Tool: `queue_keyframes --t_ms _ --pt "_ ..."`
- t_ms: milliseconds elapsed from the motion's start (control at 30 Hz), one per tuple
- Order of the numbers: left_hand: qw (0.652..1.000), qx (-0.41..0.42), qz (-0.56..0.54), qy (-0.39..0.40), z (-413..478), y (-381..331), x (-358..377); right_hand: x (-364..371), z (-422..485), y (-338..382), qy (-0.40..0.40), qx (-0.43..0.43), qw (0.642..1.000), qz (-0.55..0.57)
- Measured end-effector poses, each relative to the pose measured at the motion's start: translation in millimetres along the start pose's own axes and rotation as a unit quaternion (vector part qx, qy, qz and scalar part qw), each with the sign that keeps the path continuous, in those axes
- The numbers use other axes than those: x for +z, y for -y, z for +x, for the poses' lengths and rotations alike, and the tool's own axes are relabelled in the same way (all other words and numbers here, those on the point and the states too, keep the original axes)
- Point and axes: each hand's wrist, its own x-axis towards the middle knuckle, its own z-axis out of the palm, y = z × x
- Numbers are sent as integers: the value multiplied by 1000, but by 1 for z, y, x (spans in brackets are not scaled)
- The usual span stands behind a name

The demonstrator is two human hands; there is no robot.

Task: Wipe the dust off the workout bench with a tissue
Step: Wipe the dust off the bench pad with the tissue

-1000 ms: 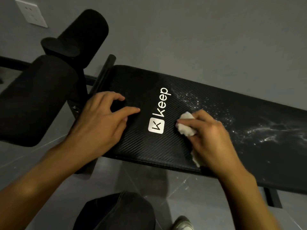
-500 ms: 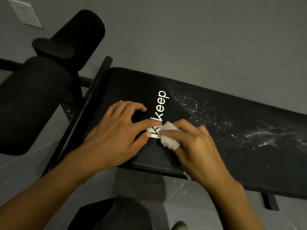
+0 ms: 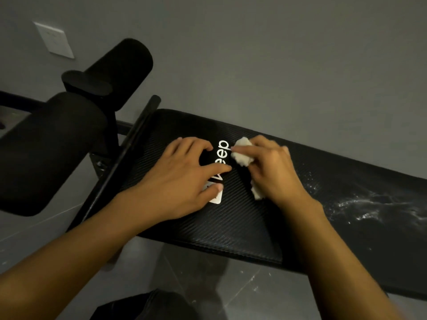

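Observation:
The black workout bench (image 3: pixel 231 227) runs from centre to the right edge, with a white "Keep" logo partly under my hands. My right hand (image 3: pixel 275 174) grips a crumpled white tissue (image 3: pixel 241 153) and presses it on the pad beside the logo's far end; a bit of tissue also sticks out below the palm. My left hand (image 3: pixel 184 179) rests on the pad over the logo, its fingers spread and bent, holding nothing. White dust streaks (image 3: pixel 369 202) lie on the pad to the right of my right hand.
Two black foam rollers (image 3: pixel 46 146) on the bench's post stand at the left. A black bar (image 3: pixel 129 148) runs along the pad's left end. A grey wall with a white socket plate (image 3: pixel 54 40) is behind. Grey floor tiles lie below, with my dark trouser leg at the bottom.
My right hand has moved the tissue away from me, from the logo's near end to its far end. My left hand stays on the logo. The view has shifted.

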Motion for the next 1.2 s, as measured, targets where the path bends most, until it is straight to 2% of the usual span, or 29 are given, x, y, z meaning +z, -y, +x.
queue_keyframes --t_ms 67,167,300,333,433,500,633,667,733,800,867,967,1033,1100,1200 --pt "1000 5 -10 14 13 -1 -1 -1 31 -11 -34 51 998 -25" --pt "999 3 -37 9 15 1 5 -5 57 -13 -29 113 990 83" --pt "1000 4 -30 4 12 0 11 -10 44 -3 79 38 982 166" --pt "1000 4 -27 4 12 0 11 -10 45 -3 79 28 983 165" --pt "1000 9 -24 3 11 0 12 -1 69 -13 -13 69 992 106" --pt "1000 10 -22 5 11 0 11 3 77 -9 -40 80 993 84" --pt "1000 13 -17 5 10 0 11 3 58 8 57 -38 984 164" --pt "1000 11 -17 1 10 1 11 -1 54 5 67 -43 980 180" --pt "1000 10 -27 5 10 2 9 -9 54 -19 34 19 985 166" --pt "1000 11 -24 11 11 4 8 -19 53 -47 -20 90 993 77" --pt "1000 12 -9 15 13 3 7 -29 37 -61 -19 111 991 70" --pt "1000 12 19 10 15 -7 4 -42 -7 -50 82 29 983 160" --pt "1000 16 14 6 18 -19 3 -41 -31 -46 102 -38 980 167" --pt "999 30 -10 13 22 -33 5 -35 -32 -61 47 -28 985 165" --pt "998 47 -34 2 24 -55 13 -28 -17 -79 -52 48 993 97"
